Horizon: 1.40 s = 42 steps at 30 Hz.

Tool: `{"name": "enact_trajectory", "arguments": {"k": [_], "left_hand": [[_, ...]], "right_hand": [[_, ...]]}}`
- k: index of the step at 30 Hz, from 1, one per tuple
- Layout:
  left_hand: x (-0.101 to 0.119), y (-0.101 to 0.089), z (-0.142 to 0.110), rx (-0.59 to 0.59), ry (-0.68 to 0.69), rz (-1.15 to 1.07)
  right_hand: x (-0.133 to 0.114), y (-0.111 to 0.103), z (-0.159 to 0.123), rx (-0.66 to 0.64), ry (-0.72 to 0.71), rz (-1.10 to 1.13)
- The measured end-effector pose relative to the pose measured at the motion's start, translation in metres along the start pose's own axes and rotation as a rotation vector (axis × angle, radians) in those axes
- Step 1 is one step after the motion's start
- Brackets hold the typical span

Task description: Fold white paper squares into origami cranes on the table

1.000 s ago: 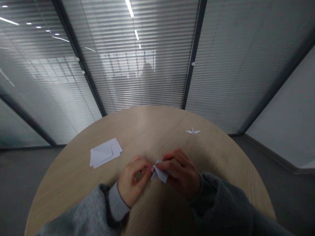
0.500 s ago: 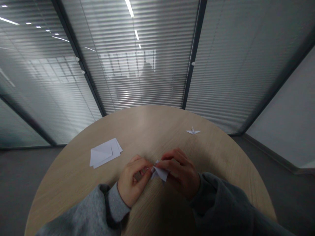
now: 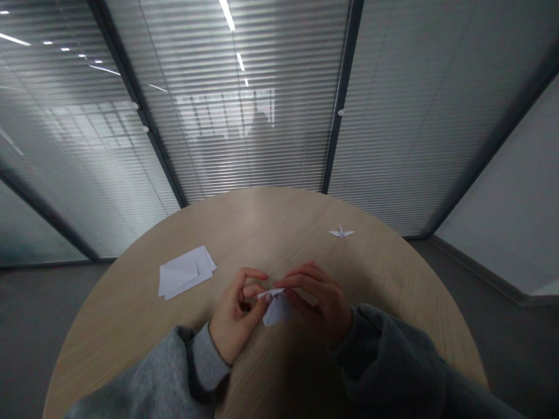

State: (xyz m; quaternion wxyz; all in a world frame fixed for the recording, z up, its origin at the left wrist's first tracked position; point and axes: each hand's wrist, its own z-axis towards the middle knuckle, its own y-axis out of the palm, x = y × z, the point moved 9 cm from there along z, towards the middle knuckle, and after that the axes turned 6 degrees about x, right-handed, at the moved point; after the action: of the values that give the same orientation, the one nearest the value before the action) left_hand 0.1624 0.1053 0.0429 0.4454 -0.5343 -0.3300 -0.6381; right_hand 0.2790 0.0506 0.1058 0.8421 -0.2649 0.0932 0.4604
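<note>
A small piece of folded white paper (image 3: 276,311) is held between my two hands, low over the near middle of the table. My left hand (image 3: 238,314) pinches its left side near the top with the thumb, the index finger arched above. From the other side my right hand (image 3: 321,302) grips the paper's upper right edge between thumb and fingertips. The paper's lower part flares out below the fingers. Its exact folded shape is partly covered by my fingertips.
The round wooden table (image 3: 262,233) fills the lower view. Sheets of white paper (image 3: 186,272) lie overlapped at the left. A finished-looking origami crane (image 3: 341,233) stands at the back right. Beyond the table's far edge are glass panels with blinds (image 3: 262,145).
The folded paper has turned in my hands, its wide part now facing down toward me. My left index finger has lifted off and arched upward.
</note>
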Motion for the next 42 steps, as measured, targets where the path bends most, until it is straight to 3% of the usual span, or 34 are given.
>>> {"name": "enact_trajectory", "arguments": {"k": [6,10,16,23,35,42], "left_hand": [[0.006,0.005,0.002,-0.059,0.034,0.075],[0.007,0.007,0.002,-0.078,0.024,0.087],[0.004,0.005,0.003,-0.051,-0.003,0.125],[0.009,0.000,0.003,0.012,-0.001,0.176],[0.008,0.001,0.002,0.012,0.009,0.209],[0.009,0.004,0.000,-0.011,0.006,0.196]], "right_hand": [[0.011,0.002,-0.002,0.025,0.128,0.056],[0.013,0.000,-0.002,0.032,0.138,0.075],[0.011,-0.002,-0.001,0.035,0.129,0.079],[0.023,0.001,-0.006,0.036,0.273,0.108],[0.018,-0.002,-0.003,0.050,0.253,0.096],[0.027,0.001,-0.007,0.037,0.335,0.108]]}}
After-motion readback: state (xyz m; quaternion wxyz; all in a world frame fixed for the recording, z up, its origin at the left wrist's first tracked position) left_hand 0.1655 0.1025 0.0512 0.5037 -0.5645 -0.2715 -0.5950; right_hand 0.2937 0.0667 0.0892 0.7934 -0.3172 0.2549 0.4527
